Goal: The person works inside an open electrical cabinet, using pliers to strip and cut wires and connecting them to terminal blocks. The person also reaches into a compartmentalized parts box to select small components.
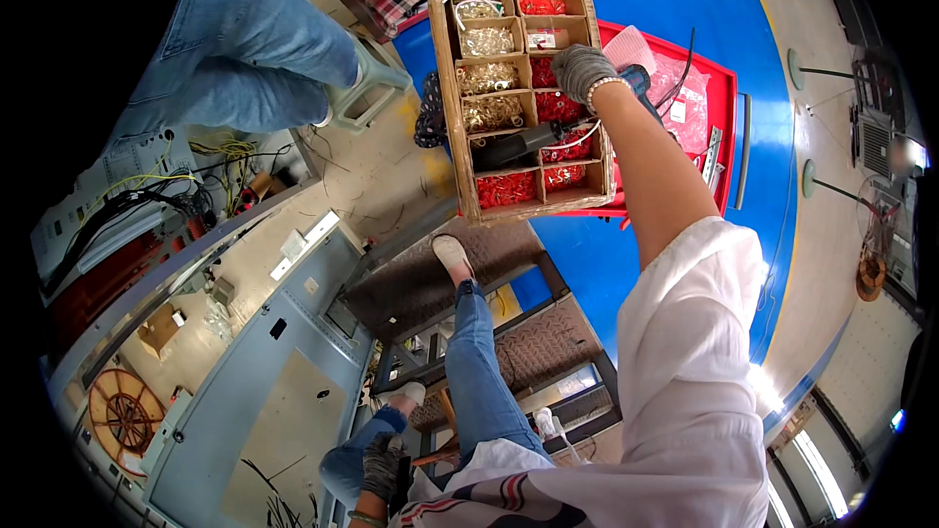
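Observation:
My right hand [584, 73], in a grey knit glove, is over the right side of a divided cardboard box [521, 31]. Its fingers are curled near a compartment of small red terminals [556, 106]; what they pinch, if anything, is hidden. Pale metallic terminals [489, 75] fill several compartments on the left. A black tool handle [518, 145] lies across the lower compartments, beside a piece of white tubing [577, 137]. Low in the view, by my lap, my left hand [382, 469] is gloved and closed around something dark that I cannot make out.
Beneath and beside the box is a red cart [722, 103] with clear plastic bags on it. Another person's jean-clad legs [245, 49] are at upper left, near a small stool [367, 88]. A grey cabinet panel [284, 362] and dark steps [543, 347] lie below.

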`<state>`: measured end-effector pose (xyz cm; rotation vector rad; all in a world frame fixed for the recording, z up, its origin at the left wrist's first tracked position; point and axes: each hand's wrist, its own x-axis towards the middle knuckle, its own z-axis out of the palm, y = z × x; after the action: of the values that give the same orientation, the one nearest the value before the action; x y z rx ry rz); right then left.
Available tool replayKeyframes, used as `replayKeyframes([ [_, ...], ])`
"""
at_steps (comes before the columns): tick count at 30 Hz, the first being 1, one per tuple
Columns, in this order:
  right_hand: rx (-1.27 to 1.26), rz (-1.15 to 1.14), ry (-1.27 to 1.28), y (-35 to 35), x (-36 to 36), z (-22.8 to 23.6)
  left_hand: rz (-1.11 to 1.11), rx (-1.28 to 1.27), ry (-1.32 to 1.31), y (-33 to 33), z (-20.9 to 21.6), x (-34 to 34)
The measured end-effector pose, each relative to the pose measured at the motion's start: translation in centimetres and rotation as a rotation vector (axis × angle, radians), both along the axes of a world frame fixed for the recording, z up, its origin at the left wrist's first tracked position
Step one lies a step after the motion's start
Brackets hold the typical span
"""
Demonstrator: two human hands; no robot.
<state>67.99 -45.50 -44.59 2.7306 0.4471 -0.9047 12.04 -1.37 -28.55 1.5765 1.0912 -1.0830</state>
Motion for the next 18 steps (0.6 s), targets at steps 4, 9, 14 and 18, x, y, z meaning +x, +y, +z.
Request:
replayKeyframes([
  [4,0.309,-0.290,-0.004,0.4,-1.0,-0.8,0.120,0.011,0.069,0.1,-0.4,-0.4],
  [9,0.123,-0.039,-0.020,1.7,-0.8,-0.5,0.096,0.036,0.060,-0.5,0.0,0.7],
  [14,0.172,-0.081,-0.009,-0.2,-2.1,-1.9,-0.002,0.068,0.024,-0.8,0.5,2.6],
  [18,0.160,-0.123,0.045,0.2,-2.6,0.7,0.130,0.041,0.112,0.2,-0.7,1.6],
])
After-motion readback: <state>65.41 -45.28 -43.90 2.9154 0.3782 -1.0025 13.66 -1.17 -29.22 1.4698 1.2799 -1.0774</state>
